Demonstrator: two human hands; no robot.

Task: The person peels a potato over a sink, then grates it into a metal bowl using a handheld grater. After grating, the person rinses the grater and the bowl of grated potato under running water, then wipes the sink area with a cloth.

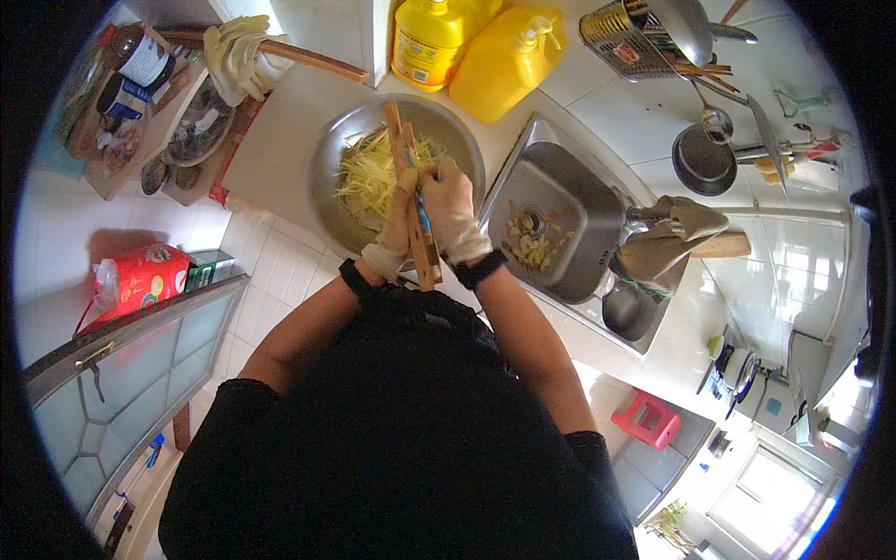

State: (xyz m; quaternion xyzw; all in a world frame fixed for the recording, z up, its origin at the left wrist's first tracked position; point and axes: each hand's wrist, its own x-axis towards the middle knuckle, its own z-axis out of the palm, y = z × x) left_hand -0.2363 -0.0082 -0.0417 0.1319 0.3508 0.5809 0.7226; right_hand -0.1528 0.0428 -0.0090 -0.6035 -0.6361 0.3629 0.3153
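A long wooden slicer or grater (423,241) with a blue part in its middle slants over a wide stainless steel bowl (325,164). My left hand (395,227), in a pale glove, grips it along its left side. Against its right side rests my right hand (451,210), also gloved, with its fingers curled. Whatever lies inside the right hand is hidden. Thin pale-yellow shreds (364,171), perhaps potato, are heaped in the bowl below both hands.
Right of the bowl is a steel sink (567,203) with peelings (535,248) around its drain. Yellow jugs (507,70) stand behind. A cloth (665,241) drapes over the faucet. At left are a shelf with jars (143,59) and hanging gloves (238,59).
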